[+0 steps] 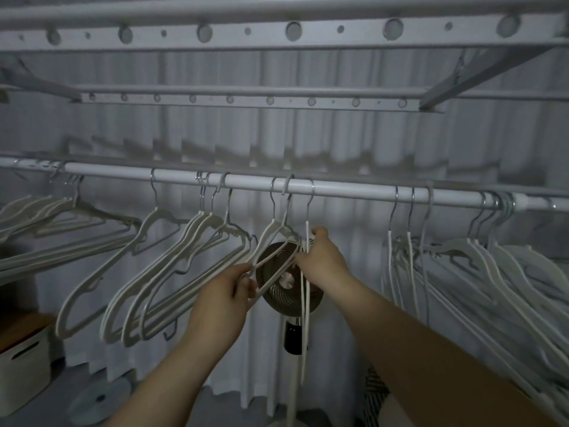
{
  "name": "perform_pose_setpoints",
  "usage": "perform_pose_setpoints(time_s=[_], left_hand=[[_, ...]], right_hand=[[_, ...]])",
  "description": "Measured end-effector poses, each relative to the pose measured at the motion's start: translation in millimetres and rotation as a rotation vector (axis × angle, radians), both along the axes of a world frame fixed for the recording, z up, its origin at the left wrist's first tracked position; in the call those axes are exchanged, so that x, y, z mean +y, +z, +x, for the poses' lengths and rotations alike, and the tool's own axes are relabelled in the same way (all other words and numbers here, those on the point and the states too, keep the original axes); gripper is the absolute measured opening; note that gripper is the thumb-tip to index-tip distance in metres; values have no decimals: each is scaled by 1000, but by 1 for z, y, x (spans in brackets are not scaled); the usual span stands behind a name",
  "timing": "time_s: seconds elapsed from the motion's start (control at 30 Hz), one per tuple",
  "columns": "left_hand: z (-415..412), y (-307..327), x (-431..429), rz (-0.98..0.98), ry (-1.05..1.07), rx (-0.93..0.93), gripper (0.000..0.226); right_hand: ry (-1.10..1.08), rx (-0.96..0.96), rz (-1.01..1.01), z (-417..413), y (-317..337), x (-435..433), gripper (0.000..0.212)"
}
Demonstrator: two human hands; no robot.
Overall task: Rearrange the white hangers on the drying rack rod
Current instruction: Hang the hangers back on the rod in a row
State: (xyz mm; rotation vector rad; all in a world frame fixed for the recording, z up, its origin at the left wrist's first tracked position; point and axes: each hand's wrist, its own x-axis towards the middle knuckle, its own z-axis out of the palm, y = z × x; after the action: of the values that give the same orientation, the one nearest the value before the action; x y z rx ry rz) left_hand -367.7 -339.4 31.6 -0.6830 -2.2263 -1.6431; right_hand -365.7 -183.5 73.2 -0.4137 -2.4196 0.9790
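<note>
Curtain folds [354, 143] hang pale behind both hands, and the drying rack [292, 29] spans overhead, well above the fingers. Its white rod [246, 180] runs just over the fingertips, carrying the hangers: a loose bunch [172, 266] left of the left hand's fingers, a dense bunch [492, 272] right of the right hand's, and three middle hangers [272, 231] between the hands. Beyond the fingers stands a fan [288, 282] (partly hidden by the hangers). The left hand [221, 300] has its fingers [248, 286] curled, pinching the lower corner of the middle hangers. The right hand [323, 260] grips their other shoulder, fingers [304, 257] clamped round it. Holding both ends probably steadies the set so the hooks slide along the rod together, closing a gap
</note>
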Motion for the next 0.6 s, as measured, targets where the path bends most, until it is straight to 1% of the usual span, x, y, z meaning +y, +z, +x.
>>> perform_pose_setpoints(time_s=[0.13,0.27,0.37,0.5,0.6], left_hand=[[0,3,10,4,3,38,31],[0,3,22,7,-2,18,31],[-1,10,34,22,8,27,30],[-6,25,52,10,35,21,31],[-5,25,62,-10,34,-4,24]], right_hand=[[-45,13,20,10,1,14,42],[-77,4,40,21,1,27,42],[-61,-13,91,32,0,39,42],[-20,-31,138,47,4,54,49],[7,-61,127,57,8,63,53]])
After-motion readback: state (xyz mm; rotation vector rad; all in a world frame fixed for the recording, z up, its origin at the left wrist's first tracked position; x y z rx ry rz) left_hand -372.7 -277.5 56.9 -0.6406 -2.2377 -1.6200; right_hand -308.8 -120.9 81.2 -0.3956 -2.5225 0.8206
